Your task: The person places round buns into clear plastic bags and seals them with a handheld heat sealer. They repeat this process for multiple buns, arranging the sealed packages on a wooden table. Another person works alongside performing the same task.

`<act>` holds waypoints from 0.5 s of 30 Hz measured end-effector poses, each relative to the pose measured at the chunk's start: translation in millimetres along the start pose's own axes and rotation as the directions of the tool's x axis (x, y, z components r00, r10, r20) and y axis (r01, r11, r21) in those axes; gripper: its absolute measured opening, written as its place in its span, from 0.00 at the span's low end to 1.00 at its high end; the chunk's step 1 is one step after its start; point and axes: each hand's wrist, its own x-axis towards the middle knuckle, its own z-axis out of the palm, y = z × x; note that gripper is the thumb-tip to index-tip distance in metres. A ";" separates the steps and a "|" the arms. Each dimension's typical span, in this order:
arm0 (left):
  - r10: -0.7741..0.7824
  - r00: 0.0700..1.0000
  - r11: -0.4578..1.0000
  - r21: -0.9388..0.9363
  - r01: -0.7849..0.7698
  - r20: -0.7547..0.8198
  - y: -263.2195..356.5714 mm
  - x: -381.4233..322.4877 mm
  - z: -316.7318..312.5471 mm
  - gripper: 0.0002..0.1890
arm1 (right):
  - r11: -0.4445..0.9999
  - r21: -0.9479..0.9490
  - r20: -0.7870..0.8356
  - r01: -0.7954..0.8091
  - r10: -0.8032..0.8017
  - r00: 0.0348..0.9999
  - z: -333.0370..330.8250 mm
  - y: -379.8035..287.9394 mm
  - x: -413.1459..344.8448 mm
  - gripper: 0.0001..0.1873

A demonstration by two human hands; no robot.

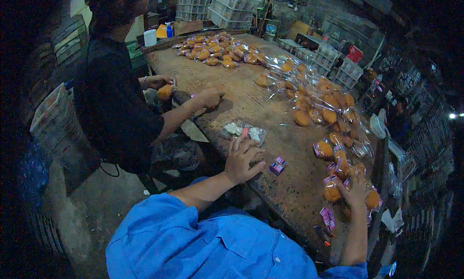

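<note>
My left hand [243, 162] reaches over the near edge of the wooden table, fingers spread, its fingertips by a clear plastic bag [258, 134] with pale pieces and a small pink item [245, 131]. A small stack of purple printed labels [277, 165] lies just right of that hand. At the right, my right hand [353, 189] rests among round orange-brown baked goods in clear wrappers with purple labels [331, 192]; whether it grips one is unclear. Nearer to me lie more purple labels [327, 218] and a small orange-tipped object [327, 243].
A co-worker [116, 97] sits at the left, one hand near a bun [165, 92]. Packed buns [217, 50] are heaped at the table's far end, with more buns and loose plastic bags [311, 86] along its right side. Plastic crates [232, 7] and a white tub [149, 38] stand beyond.
</note>
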 end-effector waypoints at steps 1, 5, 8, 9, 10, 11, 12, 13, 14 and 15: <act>0.001 1.000 1.000 -0.008 -0.001 -0.008 0.1 -0.1 0.3 0.19 | 0.998 0.055 0.016 -0.003 0.003 1.000 5.0 -6.1 -0.5 0.45; -0.012 1.000 1.000 -0.017 0.012 -0.016 0.9 0.6 1.4 0.17 | 0.997 0.059 0.037 -0.056 0.054 0.998 13.1 -29.9 -4.0 0.44; 0.000 0.999 1.000 -0.018 0.000 -0.033 1.4 0.8 2.3 0.16 | 0.982 0.187 0.030 0.019 -0.025 0.999 16.5 -46.0 -5.4 0.45; -0.002 0.999 1.000 -0.020 0.001 -0.040 1.1 0.8 2.4 0.16 | 0.979 0.194 -0.004 0.054 -0.054 0.999 17.4 -50.5 -7.2 0.45; -0.004 0.999 1.000 -0.015 0.003 -0.048 0.7 0.6 2.5 0.16 | 0.978 0.192 -0.048 0.082 -0.074 0.996 19.5 -57.0 -9.1 0.45; -0.009 0.999 1.000 -0.030 0.008 -0.041 0.2 0.1 2.5 0.16 | 0.982 0.165 -0.058 0.093 -0.084 0.995 20.4 -62.1 -11.2 0.45; -0.011 0.999 0.999 -0.035 0.010 -0.038 -0.6 -0.1 2.6 0.16 | 0.975 0.202 -0.019 0.093 -0.091 0.996 19.9 -65.6 -11.3 0.46; -0.006 0.999 0.999 -0.033 0.004 -0.048 -1.7 -0.7 2.3 0.16 | 0.963 0.245 -0.015 0.113 -0.113 0.993 18.8 -69.2 -10.4 0.47; -0.006 0.999 0.999 -0.044 0.004 -0.034 -2.6 -0.8 2.5 0.16 | 0.950 0.283 -0.003 0.131 -0.135 0.991 16.2 -70.5 -9.3 0.48; 0.000 0.999 0.999 -0.052 -0.002 -0.036 -3.9 -1.3 2.6 0.16 | 0.941 0.307 0.012 0.141 -0.152 0.988 13.3 -71.9 -6.6 0.49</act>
